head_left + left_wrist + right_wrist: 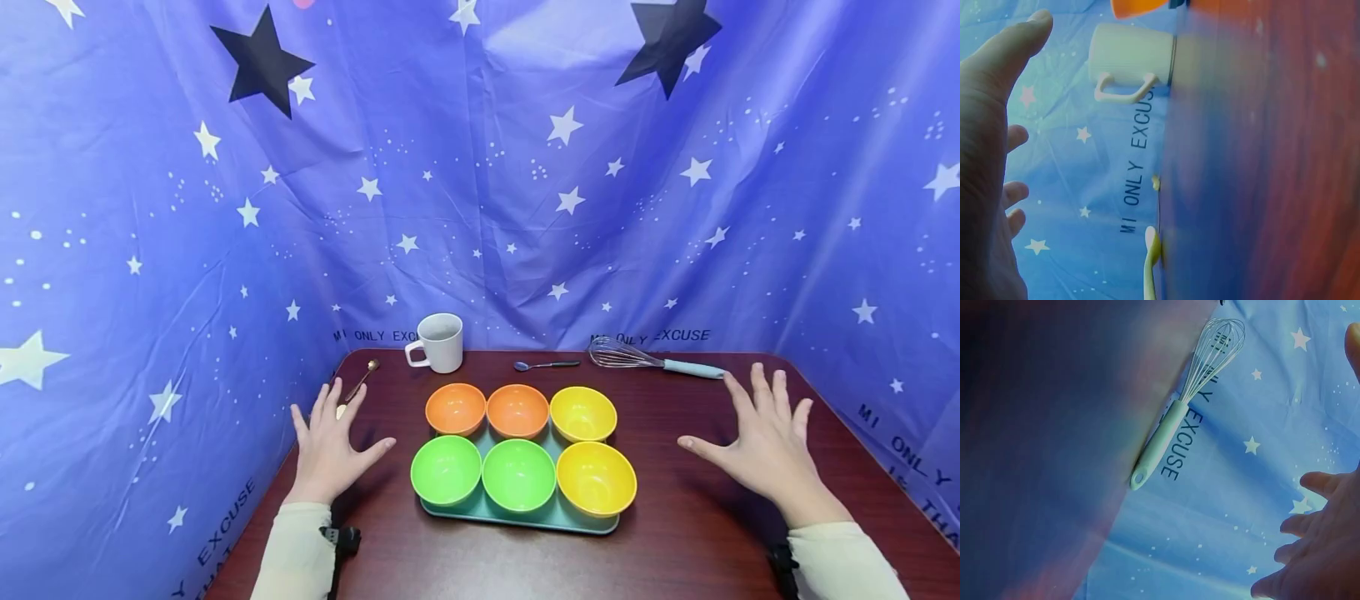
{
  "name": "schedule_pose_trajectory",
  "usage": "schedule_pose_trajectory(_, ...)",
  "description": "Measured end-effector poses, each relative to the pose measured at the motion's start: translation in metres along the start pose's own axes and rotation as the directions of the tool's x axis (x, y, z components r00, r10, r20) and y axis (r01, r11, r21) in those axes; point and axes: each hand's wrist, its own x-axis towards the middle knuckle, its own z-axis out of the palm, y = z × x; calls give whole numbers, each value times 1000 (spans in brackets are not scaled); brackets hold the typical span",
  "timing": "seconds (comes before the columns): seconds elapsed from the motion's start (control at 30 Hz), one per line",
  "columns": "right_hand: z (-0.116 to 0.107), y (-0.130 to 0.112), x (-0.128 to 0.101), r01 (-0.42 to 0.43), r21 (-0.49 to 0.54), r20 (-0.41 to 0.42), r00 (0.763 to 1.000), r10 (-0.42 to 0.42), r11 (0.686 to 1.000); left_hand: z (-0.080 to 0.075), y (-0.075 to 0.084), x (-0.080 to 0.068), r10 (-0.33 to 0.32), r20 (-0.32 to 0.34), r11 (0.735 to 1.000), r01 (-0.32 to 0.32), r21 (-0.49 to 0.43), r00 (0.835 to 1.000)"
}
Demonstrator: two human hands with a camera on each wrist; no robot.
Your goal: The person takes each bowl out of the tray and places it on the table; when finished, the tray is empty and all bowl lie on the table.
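Note:
My left hand hovers with spread fingers over the table's left side, holding nothing, just in front of a gold spoon. My right hand is spread the same way over the right side, near the whisk's pale blue handle. Between the hands sits a teal tray with two orange bowls, two green bowls and two yellow bowls. In the left wrist view my left hand is open near the white mug. The right wrist view shows the whisk and my right hand's fingers.
A white mug stands at the back of the dark red table, with a dark spoon to its right. Blue star-patterned cloth walls the table on the back and both sides.

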Motion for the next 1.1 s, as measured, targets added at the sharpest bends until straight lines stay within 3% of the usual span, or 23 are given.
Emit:
schedule_pose_trajectory(0.3, 9, -15, 15, 31, 91, 26, 999, -33, 995, 7, 7, 9, 26, 38, 993, -21, -117, 999)
schedule_pose_trajectory(0.43, 15, -24, 23, 22, 156, 64, 997, -32, 987, 11, 11, 12, 10, 97, 981, 9, -193, 995)
schedule_pose_trajectory(0.67, 29, -37, 37, 0, 275, 147, 988, -42, 961, 16, 17, 15, -7, 163, 937, 64, -344, 987)
schedule_pose_trajectory(0.97, 43, -49, 47, -29, 374, 210, 976, -54, 927, 31, 21, 20, 6, 184, 914, 69, -399, 983)
schedule_pose_trajectory(1.1, 49, -52, 51, -59, 403, 241, 969, -44, 914, 40, 21, 22, 14, 210, 870, 92, -484, 978)
